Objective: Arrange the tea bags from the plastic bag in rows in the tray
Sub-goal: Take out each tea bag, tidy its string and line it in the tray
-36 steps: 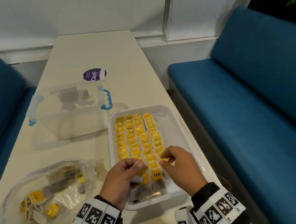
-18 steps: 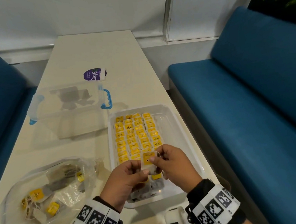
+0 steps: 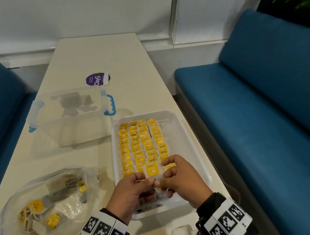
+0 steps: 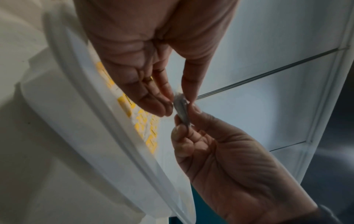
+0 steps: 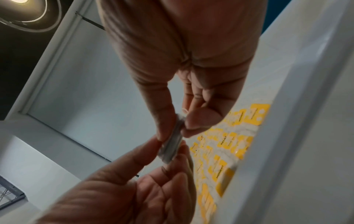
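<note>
A tea bag with a yellow tag [image 3: 153, 172] is pinched from both sides by my left hand [image 3: 133, 188] and right hand [image 3: 179, 178], just above the near end of the white tray [image 3: 195, 143]. Several rows of yellow-tagged tea bags [image 3: 141, 145] fill the tray's left and middle. In the left wrist view my left hand [image 4: 176, 103] pinches the grey bag [image 4: 181, 107] between thumb and fingers. The right wrist view shows the right hand [image 5: 178, 130] on the same bag [image 5: 172, 145]. The clear plastic bag [image 3: 44, 205] with loose tea bags lies at the near left.
A clear storage box with blue handles [image 3: 69, 114] stands behind the plastic bag, left of the tray. A purple round sticker [image 3: 97, 79] lies farther back. Blue benches [image 3: 266, 124] flank the narrow table. The tray's right strip [image 3: 179, 134] holds no bags.
Both hands have risen from the tray's near rows and come together. They now hold one tea bag between them, its yellow tag turned up.
</note>
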Available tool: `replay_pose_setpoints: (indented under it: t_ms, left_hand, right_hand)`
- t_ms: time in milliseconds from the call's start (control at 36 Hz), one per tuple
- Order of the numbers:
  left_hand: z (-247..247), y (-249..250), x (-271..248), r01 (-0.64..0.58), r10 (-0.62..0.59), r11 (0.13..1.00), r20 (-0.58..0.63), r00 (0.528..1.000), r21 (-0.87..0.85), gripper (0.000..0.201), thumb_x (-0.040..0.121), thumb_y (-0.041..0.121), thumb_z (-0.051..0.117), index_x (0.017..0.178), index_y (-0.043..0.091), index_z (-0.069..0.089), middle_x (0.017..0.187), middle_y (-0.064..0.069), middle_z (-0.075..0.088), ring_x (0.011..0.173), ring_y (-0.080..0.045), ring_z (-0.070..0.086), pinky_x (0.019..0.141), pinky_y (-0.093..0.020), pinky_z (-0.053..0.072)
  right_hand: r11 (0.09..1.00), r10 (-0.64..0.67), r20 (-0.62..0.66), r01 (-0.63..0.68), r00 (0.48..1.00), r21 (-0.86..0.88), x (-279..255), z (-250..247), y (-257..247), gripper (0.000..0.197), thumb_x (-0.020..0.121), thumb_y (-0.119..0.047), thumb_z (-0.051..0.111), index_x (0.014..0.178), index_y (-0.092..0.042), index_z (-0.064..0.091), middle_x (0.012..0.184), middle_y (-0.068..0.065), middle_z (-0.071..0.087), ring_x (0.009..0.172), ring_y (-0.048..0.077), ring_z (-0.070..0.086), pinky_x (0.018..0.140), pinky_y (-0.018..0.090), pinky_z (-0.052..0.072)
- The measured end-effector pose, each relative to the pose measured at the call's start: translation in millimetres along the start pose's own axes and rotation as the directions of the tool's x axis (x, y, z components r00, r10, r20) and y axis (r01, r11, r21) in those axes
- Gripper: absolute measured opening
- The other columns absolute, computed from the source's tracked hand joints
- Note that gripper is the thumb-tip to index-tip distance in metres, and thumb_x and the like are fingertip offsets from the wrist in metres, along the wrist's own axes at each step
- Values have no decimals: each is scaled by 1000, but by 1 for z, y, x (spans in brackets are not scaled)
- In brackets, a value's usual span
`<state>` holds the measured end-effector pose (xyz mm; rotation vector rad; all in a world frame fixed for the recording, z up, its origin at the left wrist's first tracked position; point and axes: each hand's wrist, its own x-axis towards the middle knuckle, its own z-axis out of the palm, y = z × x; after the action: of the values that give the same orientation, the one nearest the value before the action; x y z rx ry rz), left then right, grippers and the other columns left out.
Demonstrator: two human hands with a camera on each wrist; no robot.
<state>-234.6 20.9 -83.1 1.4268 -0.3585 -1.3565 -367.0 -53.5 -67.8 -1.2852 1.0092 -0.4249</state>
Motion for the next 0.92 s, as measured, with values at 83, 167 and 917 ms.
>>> replay_pose_setpoints:
  t_ms: [83,167,917]
  left_hand:
    - [0,0,0,-1,1,999,1,1000,32,11,81,0,65,89,3,57,71,-12,62,56,-16,60,49,-23,52]
    - [-2,4,-1,-24,24,997,-8,1000,69,12,82,-6,62,90,1,58,62,-11,59,46,-13,57,45,-21,50]
    - [-39,6,6,-218,305,816,-78,949,536,23,85,1,60,93,22,65,95,3,65,67,-16,50,58,-21,38]
  right_hand:
    - [999,-9,8,9,1000,-32,-1,-1,0,40,71,-2,78,96,-9,48,58,6,55,47,15,55,42,26,44]
    - [998,-31,-28,30,999,-57,-1,-4,1,25,76,-1,73,85,-9,51,54,4,56,45,14,54,40,24,41]
    - [520,-75,-151,-91,986,-849,10,-16,29,14,86,-8,49,84,-21,54,92,-2,48,76,15,50,63,20,37]
